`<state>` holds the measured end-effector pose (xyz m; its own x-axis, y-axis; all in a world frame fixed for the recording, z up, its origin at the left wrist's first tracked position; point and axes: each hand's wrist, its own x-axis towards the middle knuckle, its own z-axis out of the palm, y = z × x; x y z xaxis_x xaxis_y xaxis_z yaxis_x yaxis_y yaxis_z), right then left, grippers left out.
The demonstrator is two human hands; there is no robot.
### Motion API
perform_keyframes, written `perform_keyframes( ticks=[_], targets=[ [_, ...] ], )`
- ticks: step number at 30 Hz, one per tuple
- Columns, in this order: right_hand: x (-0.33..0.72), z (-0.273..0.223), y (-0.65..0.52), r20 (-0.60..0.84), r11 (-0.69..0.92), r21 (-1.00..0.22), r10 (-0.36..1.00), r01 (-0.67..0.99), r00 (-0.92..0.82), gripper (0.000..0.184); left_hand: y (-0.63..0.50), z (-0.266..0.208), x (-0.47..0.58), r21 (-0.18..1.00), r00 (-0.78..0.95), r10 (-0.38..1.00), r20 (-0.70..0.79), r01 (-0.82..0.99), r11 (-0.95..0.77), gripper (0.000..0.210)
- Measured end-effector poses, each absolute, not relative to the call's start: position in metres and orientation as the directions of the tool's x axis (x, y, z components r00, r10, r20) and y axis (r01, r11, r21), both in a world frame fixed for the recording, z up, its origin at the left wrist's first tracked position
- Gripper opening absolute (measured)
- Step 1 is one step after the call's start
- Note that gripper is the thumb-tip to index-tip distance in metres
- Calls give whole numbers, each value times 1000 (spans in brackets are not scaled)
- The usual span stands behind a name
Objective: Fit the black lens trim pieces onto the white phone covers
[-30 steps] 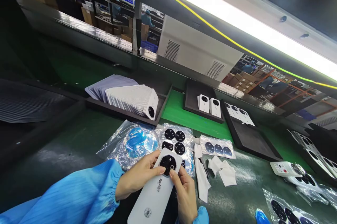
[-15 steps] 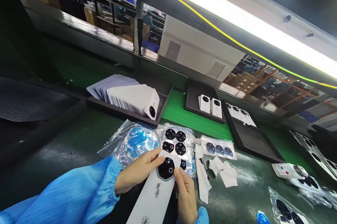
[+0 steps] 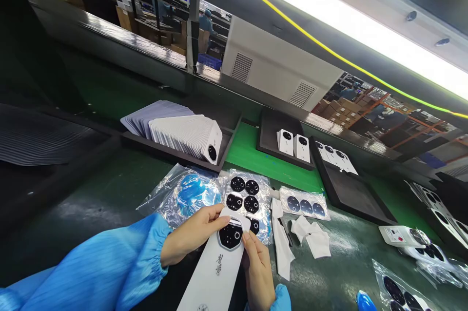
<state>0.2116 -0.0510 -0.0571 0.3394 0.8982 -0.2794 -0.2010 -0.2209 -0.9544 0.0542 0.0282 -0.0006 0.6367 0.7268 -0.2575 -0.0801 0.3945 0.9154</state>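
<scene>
A long white panel [image 3: 214,272] with printed dark characters lies slanted in front of me, its lower end cut off by the picture edge. Near its top sits a glossy black many-sided lens plate [image 3: 230,237] with small round marks. My left hand [image 3: 195,233] grips the upper left edge, thumb reaching over the black plate's rim. On the right edge, my right hand [image 3: 258,267] pinches the panel beside the plate. Just behind, a clear sheet of similar black plates [image 3: 251,204] is partly covered by the panel.
A dark tray [image 3: 171,152] holds many fanned white panels [image 3: 186,135]. Crumpled blue film [image 3: 195,194] lies in clear plastic. To the right are a strip of three black plates [image 3: 305,205], white wipes [image 3: 317,242], a dark pen-like tool [image 3: 285,233], more trays [image 3: 354,194] and a white bottle [image 3: 400,237].
A bright reflection now shows along the top of the black plate, as if the panel has tilted slightly. Both hands keep their hold, and the view has shifted a little.
</scene>
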Motion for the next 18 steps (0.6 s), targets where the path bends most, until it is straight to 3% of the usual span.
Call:
perform_keyframes(
  ticks=[4,10,18],
  targets=[
    [215,-65,-52,-336,-265,-934,878,-239,342,48,27,-4,55,935,596,774,-213,-105,339,40],
    [208,-57,-47,-267,-193,-942,926,-276,266,48,28,-1,55,956,578,787,-215,-41,291,34],
    [200,-9,-46,-59,-69,-990,995,125,81,53,40,2,49,978,666,719,-202,92,190,38]
  ],
)
